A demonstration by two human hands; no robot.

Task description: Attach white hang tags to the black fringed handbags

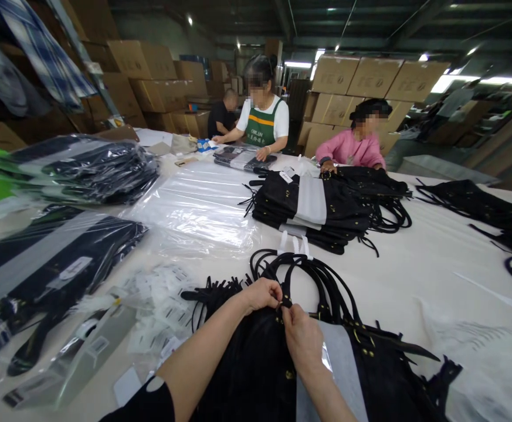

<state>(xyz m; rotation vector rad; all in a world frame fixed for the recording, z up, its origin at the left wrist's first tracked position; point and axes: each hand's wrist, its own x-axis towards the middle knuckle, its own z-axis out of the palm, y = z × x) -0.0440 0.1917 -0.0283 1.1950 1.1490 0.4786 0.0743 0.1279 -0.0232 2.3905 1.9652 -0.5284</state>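
Note:
A black handbag (256, 369) with fringe and thin looped straps lies in front of me on the white table (436, 269). My left hand (262, 293) and my right hand (302, 337) meet at the bag's top edge, both pinching a small strap fitting (285, 302) where a handle joins. A grey paper band (339, 369) wraps the bag just right of my right wrist. The black handles (321, 281) arc away beyond my fingers.
A stack of banded black bags (317, 211) sits mid-table. Bagged items in clear plastic (62, 264) and loose small packets (159, 310) lie at left. Empty plastic sleeves (198, 205) spread ahead. Two people (262, 120) (356, 146) work at the far edge; cardboard boxes stand behind.

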